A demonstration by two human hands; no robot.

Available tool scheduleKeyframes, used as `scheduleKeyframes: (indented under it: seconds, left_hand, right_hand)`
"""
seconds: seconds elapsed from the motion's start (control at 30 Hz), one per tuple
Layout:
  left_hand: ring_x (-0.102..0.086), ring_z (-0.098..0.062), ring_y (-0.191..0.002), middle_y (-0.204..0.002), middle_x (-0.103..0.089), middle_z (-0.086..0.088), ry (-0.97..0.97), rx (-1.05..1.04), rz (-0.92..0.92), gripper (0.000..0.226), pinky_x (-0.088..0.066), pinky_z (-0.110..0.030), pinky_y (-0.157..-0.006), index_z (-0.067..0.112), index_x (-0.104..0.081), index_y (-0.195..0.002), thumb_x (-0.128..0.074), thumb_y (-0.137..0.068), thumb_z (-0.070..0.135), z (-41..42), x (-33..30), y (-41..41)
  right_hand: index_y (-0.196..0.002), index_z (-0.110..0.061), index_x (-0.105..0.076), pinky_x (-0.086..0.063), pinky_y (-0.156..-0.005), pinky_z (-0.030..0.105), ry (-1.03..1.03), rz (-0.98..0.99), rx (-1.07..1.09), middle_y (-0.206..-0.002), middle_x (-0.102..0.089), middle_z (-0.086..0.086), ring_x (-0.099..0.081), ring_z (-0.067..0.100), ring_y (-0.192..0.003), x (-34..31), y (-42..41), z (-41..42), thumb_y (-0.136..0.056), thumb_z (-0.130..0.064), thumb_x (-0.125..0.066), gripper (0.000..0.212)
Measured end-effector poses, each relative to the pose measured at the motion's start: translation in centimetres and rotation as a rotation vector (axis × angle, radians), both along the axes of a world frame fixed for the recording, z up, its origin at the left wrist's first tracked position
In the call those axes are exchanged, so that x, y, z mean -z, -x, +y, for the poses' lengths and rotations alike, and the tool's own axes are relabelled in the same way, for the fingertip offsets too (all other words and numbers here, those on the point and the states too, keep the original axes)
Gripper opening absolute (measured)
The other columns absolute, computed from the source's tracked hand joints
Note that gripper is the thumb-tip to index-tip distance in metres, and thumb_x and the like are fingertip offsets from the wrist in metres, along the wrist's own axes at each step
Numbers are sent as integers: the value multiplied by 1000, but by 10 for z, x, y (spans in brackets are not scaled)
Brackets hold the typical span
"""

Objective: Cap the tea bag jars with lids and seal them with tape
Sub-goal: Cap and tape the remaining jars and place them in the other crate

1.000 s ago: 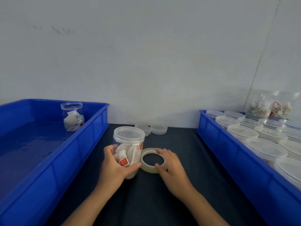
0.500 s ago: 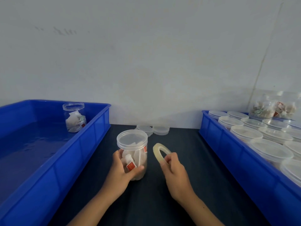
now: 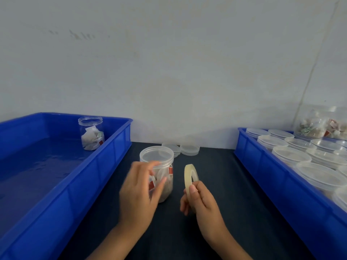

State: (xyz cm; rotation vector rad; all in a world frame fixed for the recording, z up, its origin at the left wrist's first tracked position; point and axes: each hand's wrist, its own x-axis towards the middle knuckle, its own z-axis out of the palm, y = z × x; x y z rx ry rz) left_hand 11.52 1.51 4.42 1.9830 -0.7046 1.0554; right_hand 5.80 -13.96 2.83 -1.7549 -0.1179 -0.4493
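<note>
While the right hand [image 3: 201, 198] pinches the tape roll [image 3: 190, 177] upright at centre frame, the blurred left hand [image 3: 139, 192] — grip unclear — should steady the capped jar [image 3: 159, 166] first.

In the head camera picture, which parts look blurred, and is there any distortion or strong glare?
Head view: the left hand at the capped jar is smeared by motion blur; the right hand pinching the tape roll is sharper. Wide-angle distortion bends the left blue bin and the wall seam. Lighting is soft and even, without strong glare.
</note>
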Motion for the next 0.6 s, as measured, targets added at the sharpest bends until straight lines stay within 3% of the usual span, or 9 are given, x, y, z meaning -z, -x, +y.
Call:
scheduleKeyframes:
  seconds: [0.07,0.13,0.27,0.37,0.43,0.53,0.6]
  left_hand:
    - [-55,-1,-74,-101,-51,14,-138,150,52,39,-49,-12,-60,27,-52,-125,-49,-91,46,-3,1,4]
    - [-61,-4,-84,-114,-56,13,-215,247,164,46,-56,-22,-68,35,-47,-136,-44,-93,52,-6,8,5]
    - [-56,6,-109,-121,-53,33,-103,424,394,51,-47,-12,-90,55,-33,-136,-42,-86,59,-6,15,3]
    - [-52,6,-116,-123,-49,36,-16,447,526,53,-47,-19,-98,60,-32,-133,-46,-81,61,-6,19,0]
    - [-52,1,-118,-128,-50,26,-8,434,542,52,-48,-26,-101,59,-31,-132,-46,-82,57,-7,19,1]
    - [-55,1,-116,-127,-58,16,11,399,501,46,-48,-25,-99,58,-35,-130,-46,-86,50,-8,18,4]
    - [-56,1,-114,-122,-61,16,25,402,498,46,-50,-27,-97,56,-39,-129,-47,-84,54,-8,18,5]
  right_hand:
    - [-90,0,-50,-46,-59,25,-20,-23,-60,-67,-60,1,-53,15,-60,-1,2,3,-100,-39,-38,42]
    - [-95,-2,-53,-46,-59,26,-33,-41,-130,-69,-59,-1,-52,15,-62,0,3,4,-95,-37,-42,37]
    - [-116,-12,-56,-50,-67,28,-7,-24,-220,-85,-64,-3,-56,17,-73,-1,5,2,-93,-27,-48,28]
    - [-130,-25,-47,-54,-79,32,259,-1,-244,-95,-65,-2,-63,18,-85,-2,6,-4,-95,-15,-51,36]
    - [-125,-28,-48,-54,-82,32,397,29,-213,-92,-67,-4,-66,14,-87,-3,5,-9,-96,-13,-53,32]
    - [-103,-25,-56,-56,-77,31,415,30,-155,-88,-70,-2,-69,11,-82,-6,5,-9,-95,-27,-59,9]
    - [-89,-25,-57,-55,-67,28,377,-6,-108,-77,-70,1,-68,12,-68,-9,6,-6,-91,-43,-57,18]
